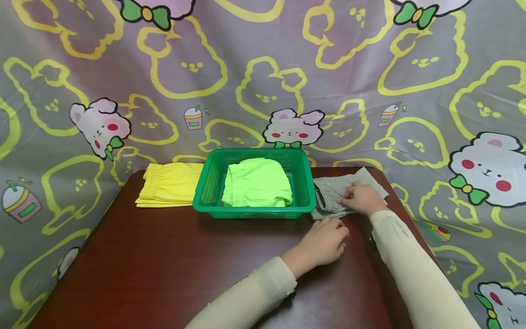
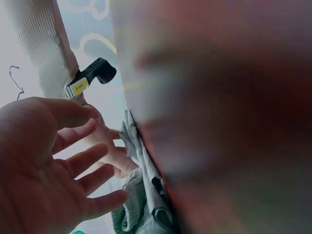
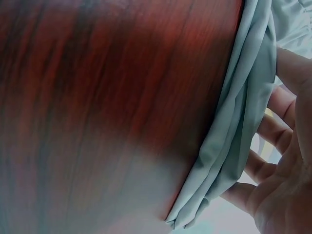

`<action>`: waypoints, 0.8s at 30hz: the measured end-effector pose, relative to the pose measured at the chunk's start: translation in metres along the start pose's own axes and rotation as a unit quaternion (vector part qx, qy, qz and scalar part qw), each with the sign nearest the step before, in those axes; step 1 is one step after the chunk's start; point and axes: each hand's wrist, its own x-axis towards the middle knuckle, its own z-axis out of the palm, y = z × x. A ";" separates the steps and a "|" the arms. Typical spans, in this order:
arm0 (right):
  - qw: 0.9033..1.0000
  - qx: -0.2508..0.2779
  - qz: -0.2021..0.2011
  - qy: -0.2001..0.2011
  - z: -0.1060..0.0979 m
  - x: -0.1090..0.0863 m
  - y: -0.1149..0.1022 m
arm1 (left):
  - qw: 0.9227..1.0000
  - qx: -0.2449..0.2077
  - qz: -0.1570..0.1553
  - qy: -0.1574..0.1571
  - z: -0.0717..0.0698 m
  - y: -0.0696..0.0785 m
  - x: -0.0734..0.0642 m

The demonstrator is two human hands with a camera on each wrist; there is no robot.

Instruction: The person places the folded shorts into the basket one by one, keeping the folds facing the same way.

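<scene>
Folded grey pants [image 1: 334, 183] with a gathered elastic waistband lie on the table at the right of the green basket. My right hand [image 1: 363, 197] rests on them, thumb toward the waistband; the right wrist view shows its spread, slightly bent fingers [image 3: 273, 131] against the layered edge of the cloth. Just in front of the pants, my left hand [image 1: 322, 241] hovers low over the table with nothing in it. Its loosely spread fingers [image 2: 90, 158] show in the left wrist view, palm toward the camera, with the grey pants [image 2: 141, 170] beyond.
A green plastic basket [image 1: 255, 212] stands at the table's back middle, holding folded neon-green shorts [image 1: 259, 183]. Folded yellow shorts [image 1: 170, 185] lie on its left, close against it. Behind the dark wooden table [image 1: 156, 265] hangs a patterned grey curtain [image 1: 230, 55].
</scene>
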 end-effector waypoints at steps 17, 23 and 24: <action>0.999 0.008 -0.037 0.016 0.002 -0.015 0.006 | 0.992 0.107 0.042 -0.055 -0.008 -0.003 0.047; 0.997 -0.001 -0.078 0.013 0.000 -0.020 0.011 | 0.990 0.131 0.024 -0.055 0.002 -0.013 0.052; 0.996 0.001 -0.085 0.011 -0.002 -0.021 0.012 | 0.989 0.138 0.020 -0.051 0.003 -0.014 0.052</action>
